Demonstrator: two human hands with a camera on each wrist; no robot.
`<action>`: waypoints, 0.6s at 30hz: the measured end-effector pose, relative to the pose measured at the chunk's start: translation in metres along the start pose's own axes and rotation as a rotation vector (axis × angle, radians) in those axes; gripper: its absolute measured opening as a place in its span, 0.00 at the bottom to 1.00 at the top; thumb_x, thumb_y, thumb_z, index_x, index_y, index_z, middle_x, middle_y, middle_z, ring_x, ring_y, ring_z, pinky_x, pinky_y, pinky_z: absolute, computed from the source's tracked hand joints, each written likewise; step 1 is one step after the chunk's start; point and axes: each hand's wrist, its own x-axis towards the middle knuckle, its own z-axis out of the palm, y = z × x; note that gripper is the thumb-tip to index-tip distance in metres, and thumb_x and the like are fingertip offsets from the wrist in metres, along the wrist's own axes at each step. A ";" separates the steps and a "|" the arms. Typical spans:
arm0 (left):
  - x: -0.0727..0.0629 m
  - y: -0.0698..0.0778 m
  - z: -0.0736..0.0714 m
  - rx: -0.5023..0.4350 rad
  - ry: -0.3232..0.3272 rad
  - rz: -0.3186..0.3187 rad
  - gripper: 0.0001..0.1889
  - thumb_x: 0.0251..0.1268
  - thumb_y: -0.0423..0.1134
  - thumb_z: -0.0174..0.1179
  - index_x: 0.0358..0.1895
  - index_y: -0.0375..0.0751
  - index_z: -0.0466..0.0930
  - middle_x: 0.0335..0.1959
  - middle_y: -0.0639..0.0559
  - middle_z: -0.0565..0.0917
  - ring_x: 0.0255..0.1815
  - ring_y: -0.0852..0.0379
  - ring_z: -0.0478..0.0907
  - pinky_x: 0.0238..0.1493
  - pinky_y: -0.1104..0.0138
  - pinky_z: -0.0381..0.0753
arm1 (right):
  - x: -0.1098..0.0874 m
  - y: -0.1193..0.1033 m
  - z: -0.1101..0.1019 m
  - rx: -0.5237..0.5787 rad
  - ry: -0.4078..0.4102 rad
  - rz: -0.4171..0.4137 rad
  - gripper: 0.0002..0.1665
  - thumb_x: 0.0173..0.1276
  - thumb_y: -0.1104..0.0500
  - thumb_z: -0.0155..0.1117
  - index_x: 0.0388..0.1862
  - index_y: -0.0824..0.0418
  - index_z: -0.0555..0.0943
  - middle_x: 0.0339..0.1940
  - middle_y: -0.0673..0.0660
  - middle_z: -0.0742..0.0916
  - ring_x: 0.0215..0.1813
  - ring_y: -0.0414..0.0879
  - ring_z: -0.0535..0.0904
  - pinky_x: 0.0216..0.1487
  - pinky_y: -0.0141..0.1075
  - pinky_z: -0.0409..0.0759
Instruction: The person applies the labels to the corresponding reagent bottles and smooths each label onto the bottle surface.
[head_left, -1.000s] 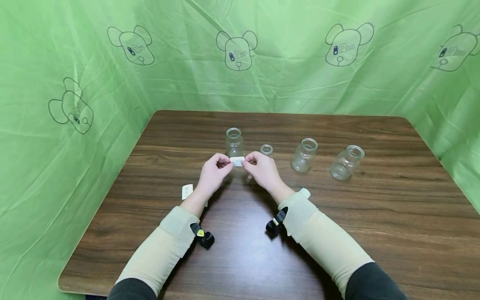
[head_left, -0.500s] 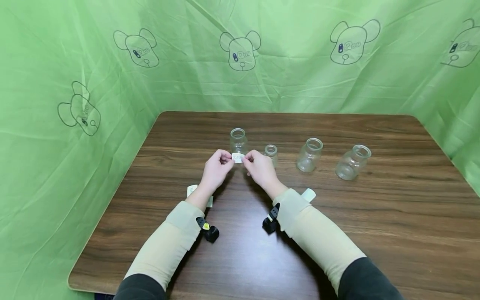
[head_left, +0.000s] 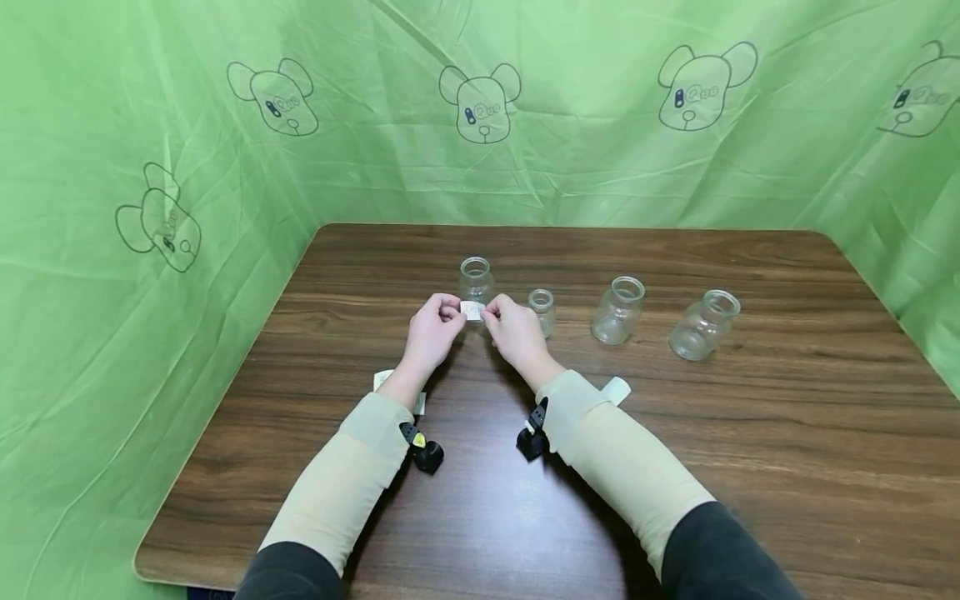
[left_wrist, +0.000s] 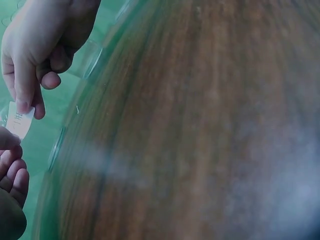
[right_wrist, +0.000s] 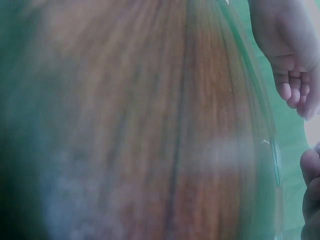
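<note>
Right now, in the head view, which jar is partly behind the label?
The leftmost jar: of the four, it is the only one the label overlaps, across its lower part.

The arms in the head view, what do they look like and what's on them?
Cream sleeves with wide cuffs cover the forearms, and black cloth shows higher up. There are no gloves. At each wrist sits a small, chunky black gadget. The left wrist has a yellow spot too. No cables show.
</note>
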 end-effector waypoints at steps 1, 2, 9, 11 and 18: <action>0.000 0.000 0.000 0.009 0.003 0.003 0.10 0.56 0.33 0.60 0.42 0.37 0.77 0.31 0.49 0.81 0.35 0.55 0.77 0.40 0.66 0.75 | 0.000 0.000 0.000 -0.004 0.000 0.005 0.08 0.69 0.55 0.58 0.37 0.59 0.78 0.18 0.49 0.81 0.16 0.37 0.76 0.23 0.31 0.73; 0.000 0.000 0.001 0.020 0.006 0.007 0.09 0.56 0.33 0.60 0.41 0.37 0.78 0.32 0.49 0.82 0.35 0.55 0.77 0.40 0.66 0.75 | 0.000 -0.001 0.000 -0.011 0.001 0.012 0.08 0.69 0.55 0.58 0.36 0.59 0.77 0.18 0.49 0.81 0.16 0.37 0.76 0.23 0.32 0.73; 0.001 0.002 0.002 0.066 0.029 0.021 0.05 0.59 0.33 0.60 0.37 0.36 0.77 0.32 0.46 0.82 0.35 0.52 0.77 0.40 0.63 0.76 | 0.002 -0.005 0.003 -0.095 0.026 0.033 0.09 0.69 0.55 0.58 0.37 0.60 0.77 0.20 0.52 0.83 0.24 0.45 0.80 0.30 0.38 0.76; 0.001 0.003 0.003 0.085 0.036 0.022 0.05 0.59 0.33 0.60 0.36 0.36 0.77 0.32 0.46 0.81 0.34 0.52 0.77 0.40 0.63 0.75 | 0.003 -0.006 0.003 -0.111 0.051 0.035 0.09 0.68 0.55 0.58 0.36 0.61 0.78 0.24 0.54 0.84 0.29 0.49 0.81 0.34 0.42 0.76; 0.004 0.003 0.006 0.110 0.047 0.029 0.05 0.60 0.33 0.59 0.36 0.36 0.77 0.32 0.46 0.81 0.35 0.53 0.77 0.39 0.63 0.75 | 0.005 -0.007 0.008 -0.131 0.097 0.067 0.10 0.68 0.55 0.58 0.35 0.62 0.78 0.30 0.57 0.86 0.35 0.54 0.82 0.38 0.45 0.77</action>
